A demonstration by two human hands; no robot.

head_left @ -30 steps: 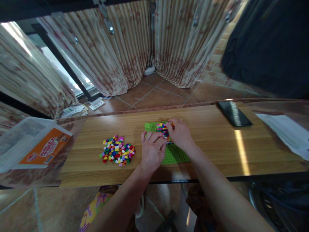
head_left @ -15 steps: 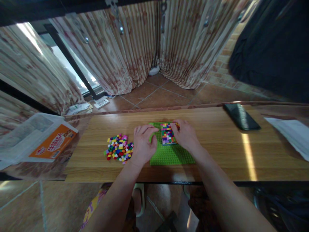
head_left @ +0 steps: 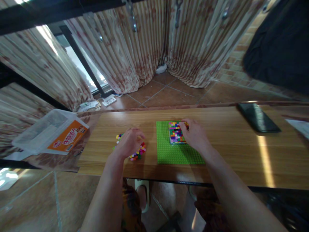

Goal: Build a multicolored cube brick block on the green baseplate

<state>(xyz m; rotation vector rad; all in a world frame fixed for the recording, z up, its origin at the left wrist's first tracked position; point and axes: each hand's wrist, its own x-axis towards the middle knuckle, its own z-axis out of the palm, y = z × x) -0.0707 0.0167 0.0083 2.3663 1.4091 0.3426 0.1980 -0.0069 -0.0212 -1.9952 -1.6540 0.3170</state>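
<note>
A green studded baseplate (head_left: pixel 181 156) lies on the wooden table. On its upper part sits a block of small multicoloured building bricks (head_left: pixel 176 133) in a flat rectangle. My right hand (head_left: pixel 194 133) holds this block at its right side, thumb over the top; the fingertips are partly hidden. Left of the baseplate, my left hand (head_left: pixel 129 141) hovers over a pile of loose building bricks (head_left: pixel 140 150) and covers much of it. Its fingers are bent, with a gap between thumb and forefinger, and I see nothing held there.
A clear plastic box (head_left: pixel 45 129) with an orange label stands beyond the table's left end. A black phone (head_left: pixel 259 117) lies near the far edge at the right, with a white sheet (head_left: pixel 299 129) beyond it. Curtains (head_left: pixel 135 48) hang behind the table (head_left: pixel 224 141).
My left hand has moved left from the baseplate's edge to above the loose bricks. My right hand stays at the brick block. The whole view has shifted a little.
</note>
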